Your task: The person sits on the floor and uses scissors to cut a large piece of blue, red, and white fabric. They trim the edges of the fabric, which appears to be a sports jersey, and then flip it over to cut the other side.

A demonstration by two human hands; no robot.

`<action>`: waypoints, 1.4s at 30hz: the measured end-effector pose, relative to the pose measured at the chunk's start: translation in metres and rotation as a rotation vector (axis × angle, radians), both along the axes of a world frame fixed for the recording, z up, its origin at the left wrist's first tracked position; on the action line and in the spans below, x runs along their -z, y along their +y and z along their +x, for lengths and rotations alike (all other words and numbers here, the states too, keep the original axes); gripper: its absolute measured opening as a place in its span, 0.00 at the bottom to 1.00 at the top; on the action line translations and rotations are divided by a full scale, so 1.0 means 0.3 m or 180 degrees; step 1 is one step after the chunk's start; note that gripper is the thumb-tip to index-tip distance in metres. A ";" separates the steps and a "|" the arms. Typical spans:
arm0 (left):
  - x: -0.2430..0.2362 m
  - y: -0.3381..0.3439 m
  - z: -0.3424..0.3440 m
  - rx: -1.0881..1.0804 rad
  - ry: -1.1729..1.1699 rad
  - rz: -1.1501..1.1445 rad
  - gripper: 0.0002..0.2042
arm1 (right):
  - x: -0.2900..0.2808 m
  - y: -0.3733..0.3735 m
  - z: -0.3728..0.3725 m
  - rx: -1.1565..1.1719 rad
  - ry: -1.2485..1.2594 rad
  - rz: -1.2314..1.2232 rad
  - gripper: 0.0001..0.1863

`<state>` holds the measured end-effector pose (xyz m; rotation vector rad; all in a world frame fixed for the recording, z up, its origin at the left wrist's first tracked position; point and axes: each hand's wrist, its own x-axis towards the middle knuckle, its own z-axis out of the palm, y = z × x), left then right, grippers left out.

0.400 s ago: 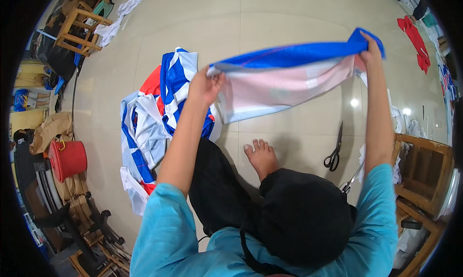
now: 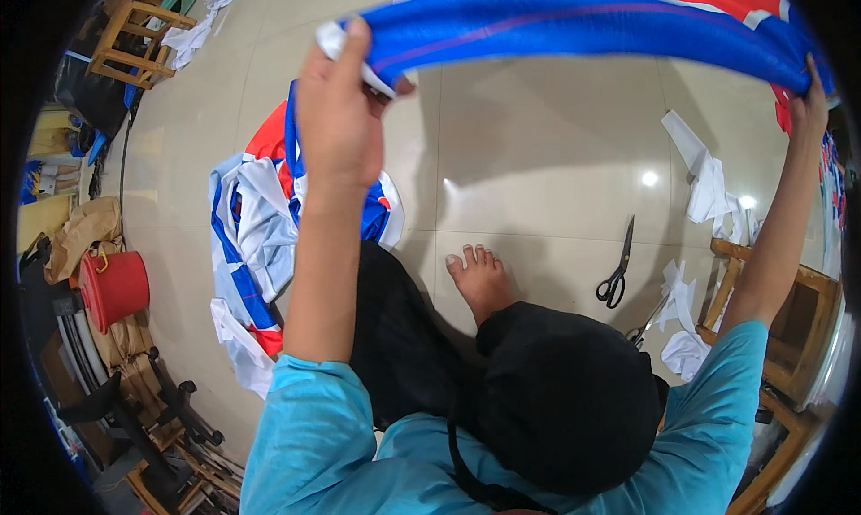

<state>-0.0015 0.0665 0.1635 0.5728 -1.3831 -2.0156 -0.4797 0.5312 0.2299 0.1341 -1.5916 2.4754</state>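
I hold a long blue fabric piece (image 2: 556, 21), with white and red parts along its far side, stretched up between both arms. My left hand (image 2: 343, 111) is closed on its left end, where a white edge shows. At its right end, high on the right, my right hand (image 2: 809, 102) grips the blue cloth. A loose pile of red, blue, white and pale fabric (image 2: 256, 219) lies on the floor to my left. Black scissors (image 2: 614, 273) lie right of my bare foot (image 2: 480, 282).
Wooden stools stand at upper left (image 2: 134, 39) and right (image 2: 776, 336). A red bucket (image 2: 112, 291) and a black chair base (image 2: 170, 407) line the left side. White fabric scraps (image 2: 704, 178) lie on the tiled floor (image 2: 529, 192) at right, near a second pair of shears (image 2: 639, 334).
Both hands have risen away from me and spread wider with the cloth. Its blue side now dominates, the pale pink underside is out of sight, and white scraps show at right.
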 end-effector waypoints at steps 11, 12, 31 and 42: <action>0.657 0.146 -0.156 0.0625 -0.1641 0.0181 0.12 | 0.872 0.318 -0.045 0.0142 -0.1715 0.0004 0.24; 0.714 0.155 -0.162 0.0638 -0.1783 0.0129 0.12 | 0.933 0.332 -0.031 0.0107 -0.1747 -0.0010 0.22; 0.977 0.200 0.009 0.0737 -0.2522 -0.0282 0.11 | 1.285 0.567 0.498 0.0958 -0.2136 -0.0765 0.13; 1.007 0.201 0.054 0.0748 -0.2496 -0.0480 0.10 | 1.128 0.554 0.428 0.2636 -0.1514 0.0462 0.22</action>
